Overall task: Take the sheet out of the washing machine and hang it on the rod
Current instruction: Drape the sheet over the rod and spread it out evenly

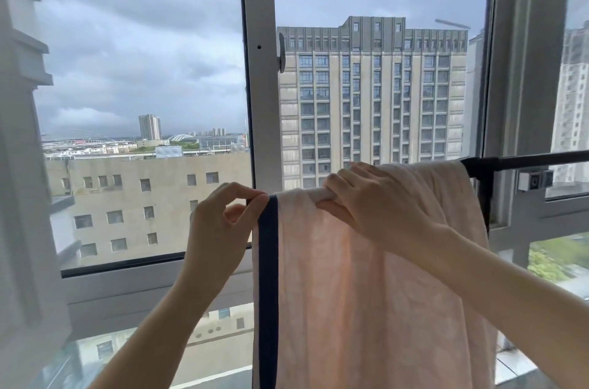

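- While the pale pink cotton sheet (pixel 366 277) hangs over the black metal rod (pixel 541 159), the left hand (pixel 220 229) pinches its dark blue border (pixel 268 277).
- Right hand (pixel 376 200) (fingers curled) grips the fold beside it, along the rod.

No readable text, labels, brands or numbers anywhere in view. The small white latch block (pixel 534 180) on the window frame, just right of the right hand's (pixel 379 200) grip on the sheet (pixel 366 293), shows dark marks too blurred to read. The sheet's dark edge band (pixel 268 277), pinched at the top by the left hand (pixel 220 229), is plain, and the building facades (pixel 373 95) beyond the glass above both grips carry no legible signs.
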A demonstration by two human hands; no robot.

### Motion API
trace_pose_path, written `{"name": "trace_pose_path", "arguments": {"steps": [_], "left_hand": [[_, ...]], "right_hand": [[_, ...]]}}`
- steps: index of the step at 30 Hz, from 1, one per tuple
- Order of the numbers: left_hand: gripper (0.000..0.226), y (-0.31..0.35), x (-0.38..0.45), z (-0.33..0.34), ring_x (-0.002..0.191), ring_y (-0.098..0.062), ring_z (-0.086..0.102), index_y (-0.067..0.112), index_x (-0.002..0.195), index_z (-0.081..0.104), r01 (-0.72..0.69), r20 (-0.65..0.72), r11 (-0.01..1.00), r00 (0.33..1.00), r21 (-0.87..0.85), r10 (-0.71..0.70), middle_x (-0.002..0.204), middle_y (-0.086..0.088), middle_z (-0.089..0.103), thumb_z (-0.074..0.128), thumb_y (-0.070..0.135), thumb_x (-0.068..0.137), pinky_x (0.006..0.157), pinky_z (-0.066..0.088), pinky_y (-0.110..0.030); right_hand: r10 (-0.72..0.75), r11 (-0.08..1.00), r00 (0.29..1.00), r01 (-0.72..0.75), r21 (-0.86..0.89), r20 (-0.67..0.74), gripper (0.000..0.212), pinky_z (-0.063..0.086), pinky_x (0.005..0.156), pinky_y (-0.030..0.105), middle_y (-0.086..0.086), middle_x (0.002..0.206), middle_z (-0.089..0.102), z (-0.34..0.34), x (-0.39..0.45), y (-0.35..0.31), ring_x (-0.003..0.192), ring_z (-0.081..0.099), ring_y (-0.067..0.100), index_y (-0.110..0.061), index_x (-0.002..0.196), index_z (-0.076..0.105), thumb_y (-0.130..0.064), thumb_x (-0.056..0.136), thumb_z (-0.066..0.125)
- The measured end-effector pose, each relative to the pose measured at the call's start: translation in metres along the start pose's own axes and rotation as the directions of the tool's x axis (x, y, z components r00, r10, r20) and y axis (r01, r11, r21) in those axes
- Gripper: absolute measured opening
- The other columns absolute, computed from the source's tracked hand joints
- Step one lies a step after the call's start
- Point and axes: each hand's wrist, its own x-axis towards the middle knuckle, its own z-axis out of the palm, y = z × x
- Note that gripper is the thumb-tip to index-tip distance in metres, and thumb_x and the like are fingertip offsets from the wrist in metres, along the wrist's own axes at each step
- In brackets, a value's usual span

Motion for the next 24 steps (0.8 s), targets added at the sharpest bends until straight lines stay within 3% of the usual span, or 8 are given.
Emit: {"name": "trace_pose_path", "arguments": {"steps": [4, 6, 10, 13, 15, 18, 21, 24], "left_hand": [[0.009, 0.002, 0.002, 0.009, 0.066, -0.014, 0.070, 0.016, 0.080, 0.069, -0.029, -0.004, 0.998, 1.000, 0.063, 0.029, 0.082, -0.006, 0.071, 0.068, 0.010, 0.087, 0.067, 0.055, -0.025], [0.010, 0.004, 0.003, 0.014, 0.066, -0.013, 0.071, 0.017, 0.079, 0.069, -0.033, -0.012, 0.995, 0.999, 0.093, 0.034, 0.081, -0.006, 0.071, 0.068, 0.010, 0.087, 0.064, 0.054, -0.019], [0.013, 0.009, 0.001, 0.026, 0.065, -0.008, 0.071, 0.020, 0.078, 0.067, -0.034, -0.050, 0.987, 0.998, 0.159, 0.043, 0.079, -0.002, 0.073, 0.067, 0.012, 0.088, 0.063, 0.054, -0.017], [0.016, 0.010, -0.001, 0.032, 0.066, 0.002, 0.066, 0.027, 0.079, 0.065, -0.057, -0.098, 0.947, 0.991, 0.315, 0.092, 0.077, 0.008, 0.072, 0.064, 0.016, 0.091, 0.061, 0.047, -0.011], [0.017, 0.014, -0.001, 0.037, 0.076, -0.001, 0.064, 0.027, 0.081, 0.064, -0.082, -0.094, 0.864, 0.985, 0.496, 0.148, 0.080, 0.015, 0.069, 0.060, 0.016, 0.093, 0.072, 0.045, -0.015], [0.012, 0.026, 0.001, 0.059, 0.087, -0.012, 0.063, 0.018, 0.093, 0.071, -0.143, -0.042, 0.710, 0.971, 0.689, 0.236, 0.091, 0.005, 0.070, 0.060, 0.012, 0.093, 0.080, 0.047, -0.025], [0.017, 0.042, 0.004, 0.096, 0.092, -0.007, 0.063, 0.022, 0.106, 0.072, -0.245, 0.097, 0.679, 0.964, 0.692, 0.250, 0.102, 0.010, 0.070, 0.058, 0.022, 0.095, 0.082, 0.051, -0.028], [0.023, 0.048, 0.006, 0.128, 0.089, -0.005, 0.065, 0.033, 0.108, 0.070, -0.243, 0.165, 0.690, 0.970, 0.682, 0.178, 0.101, 0.018, 0.069, 0.050, 0.040, 0.098, 0.076, 0.053, -0.033]], "right_hand": [[-0.044, 0.994, 0.998, 0.039, -0.098, -0.042, 0.043, 0.047, 0.064, 0.031, -0.004, 0.073, 0.061, -0.003, -0.005, 0.027, 0.073, 0.062, 0.019, -0.017, 0.081, 0.057, -0.050, 0.097, 0.037], [-0.073, 0.988, 0.993, 0.060, -0.143, -0.088, 0.043, 0.046, 0.064, 0.029, -0.003, 0.069, 0.060, -0.006, -0.010, 0.039, 0.069, 0.061, 0.019, -0.016, 0.078, 0.058, -0.048, 0.097, 0.038], [-0.083, 0.978, 0.994, 0.069, -0.197, -0.066, 0.044, 0.050, 0.085, 0.040, 0.002, 0.074, 0.065, -0.004, -0.019, 0.071, 0.073, 0.063, 0.025, -0.013, 0.081, 0.062, -0.043, 0.100, 0.035], [0.078, 0.988, 0.995, -0.069, -0.136, 0.060, 0.044, 0.044, 0.093, 0.050, 0.000, 0.085, 0.068, -0.016, -0.021, 0.094, 0.081, 0.064, 0.026, -0.018, 0.092, 0.061, -0.044, 0.098, 0.025], [0.089, 0.995, 0.983, -0.081, -0.059, 0.161, 0.039, 0.046, 0.085, 0.041, -0.006, 0.088, 0.063, -0.023, -0.023, 0.102, 0.080, 0.061, 0.020, -0.023, 0.098, 0.055, -0.047, 0.098, 0.025], [0.030, 0.984, 0.978, -0.066, 0.168, 0.209, 0.026, 0.045, 0.067, 0.032, -0.009, 0.082, 0.052, -0.025, -0.025, 0.109, 0.072, 0.055, 0.014, -0.024, 0.097, 0.046, -0.045, 0.099, 0.030], [-0.039, 0.967, 0.979, -0.014, 0.254, 0.202, 0.021, 0.039, 0.066, 0.032, -0.006, 0.086, 0.052, -0.022, -0.024, 0.108, 0.073, 0.051, 0.015, -0.023, 0.103, 0.044, -0.042, 0.095, 0.038], [-0.067, 0.968, 0.976, 0.013, 0.252, 0.207, 0.033, 0.034, 0.071, 0.034, 0.000, 0.097, 0.055, -0.015, -0.025, 0.111, 0.080, 0.052, 0.021, -0.022, 0.115, 0.041, -0.038, 0.085, 0.045]]}}
